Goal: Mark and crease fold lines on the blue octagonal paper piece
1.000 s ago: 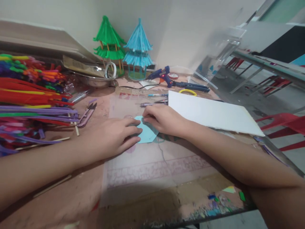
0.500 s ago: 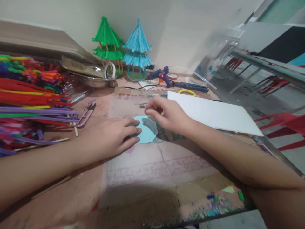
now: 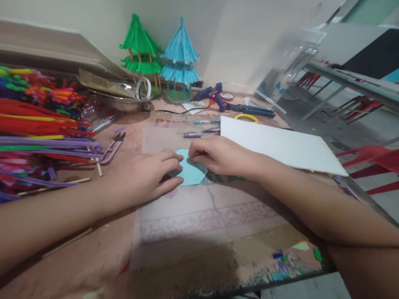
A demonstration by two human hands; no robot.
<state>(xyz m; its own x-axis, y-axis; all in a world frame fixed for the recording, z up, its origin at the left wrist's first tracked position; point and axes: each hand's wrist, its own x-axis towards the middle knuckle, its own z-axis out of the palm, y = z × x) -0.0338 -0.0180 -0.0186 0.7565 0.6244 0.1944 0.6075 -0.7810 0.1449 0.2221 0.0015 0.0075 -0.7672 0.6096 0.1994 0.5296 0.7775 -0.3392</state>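
Note:
A small light-blue piece with straight cut corners (image 3: 191,175) lies flat on the plastic-covered work area, partly covered by both hands. My left hand (image 3: 152,172) rests at its left side, fingers apart and the fingertips on its surface, gripping nothing. Over the upper right part of the piece, my right hand (image 3: 221,154) is closed in a pinch with its fingertips down at the surface. Whatever sits between those fingers is too small or hidden to name. Small dark marks show near the piece's right edge.
Pipe cleaners (image 3: 40,141) crowd the left, beside thread snips (image 3: 114,148). At the back stand a green tiered model (image 3: 140,45), a blue one (image 3: 180,50), a metal bowl (image 3: 120,101) and a glue gun (image 3: 212,93). A white board (image 3: 277,145) and pens (image 3: 199,135) lie beyond my right hand.
My right hand has come down from above the piece, and its pinched fingertips now meet the surface. My left hand stays on the piece. The view has shifted slightly.

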